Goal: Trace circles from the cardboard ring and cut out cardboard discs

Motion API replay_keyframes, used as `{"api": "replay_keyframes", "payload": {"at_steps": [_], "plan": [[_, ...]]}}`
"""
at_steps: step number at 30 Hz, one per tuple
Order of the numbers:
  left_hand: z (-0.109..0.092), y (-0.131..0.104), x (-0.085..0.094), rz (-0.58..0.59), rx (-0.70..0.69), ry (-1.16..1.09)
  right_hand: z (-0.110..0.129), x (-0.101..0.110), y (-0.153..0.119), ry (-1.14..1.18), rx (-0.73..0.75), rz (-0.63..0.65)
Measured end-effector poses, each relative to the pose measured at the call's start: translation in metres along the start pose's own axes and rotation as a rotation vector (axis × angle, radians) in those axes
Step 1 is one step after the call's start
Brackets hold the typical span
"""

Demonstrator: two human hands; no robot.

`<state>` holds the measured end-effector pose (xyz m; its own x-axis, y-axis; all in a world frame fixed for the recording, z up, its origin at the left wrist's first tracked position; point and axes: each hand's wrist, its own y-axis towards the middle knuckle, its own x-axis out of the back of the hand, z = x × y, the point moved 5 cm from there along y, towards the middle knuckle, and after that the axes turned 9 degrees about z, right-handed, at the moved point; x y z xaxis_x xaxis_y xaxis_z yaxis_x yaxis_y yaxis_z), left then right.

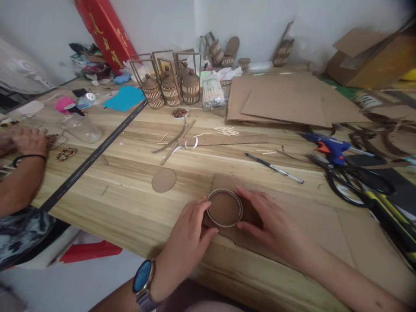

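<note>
A thin-walled round ring (224, 225), apparently cardboard, rests on a flat brown cardboard sheet (302, 225) near the table's front edge. My left hand (193, 223), with a watch at the wrist, holds the ring's left side with curved fingers. On the opposite side, my right hand (268, 216) curls its thumb and fingers against the ring's wall. The sheet's surface shows through the ring's middle. A cut cardboard disc (164, 180) lies on the table to the left of the ring.
Scissors (347, 186), a blue glue gun (331, 147) and a pen (274, 168) lie at right. Small lidded baskets (172, 89), wooden sticks (226, 130) and stacked cardboard (286, 97) are farther back. Another person's hand (30, 141) is at far left.
</note>
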<state>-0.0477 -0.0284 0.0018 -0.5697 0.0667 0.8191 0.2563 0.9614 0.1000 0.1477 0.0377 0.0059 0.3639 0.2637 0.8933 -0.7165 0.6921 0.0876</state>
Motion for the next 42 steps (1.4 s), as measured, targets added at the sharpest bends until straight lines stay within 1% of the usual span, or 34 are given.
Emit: {"api": "replay_keyframes", "payload": {"at_steps": [4,8,14,28,37,42], "plan": [[0.000,-0.004,-0.001,-0.034,0.052,-0.050,-0.003,-0.010,0.002,-0.004,-0.023,-0.042],[0.001,-0.007,-0.002,-0.050,0.059,-0.068,-0.005,-0.015,-0.001,-0.010,-0.037,-0.058],[0.001,-0.010,-0.004,-0.068,0.042,-0.069,0.002,-0.011,-0.001,-0.020,0.029,-0.050],[-0.002,-0.008,-0.003,-0.044,0.040,-0.037,0.005,-0.009,-0.001,0.007,0.048,-0.028],[-0.002,-0.011,-0.005,-0.053,0.039,-0.042,0.008,-0.006,0.000,-0.025,0.074,0.010],[-0.002,-0.012,-0.004,-0.053,0.048,-0.044,0.010,-0.005,-0.001,-0.029,0.081,0.003]]}}
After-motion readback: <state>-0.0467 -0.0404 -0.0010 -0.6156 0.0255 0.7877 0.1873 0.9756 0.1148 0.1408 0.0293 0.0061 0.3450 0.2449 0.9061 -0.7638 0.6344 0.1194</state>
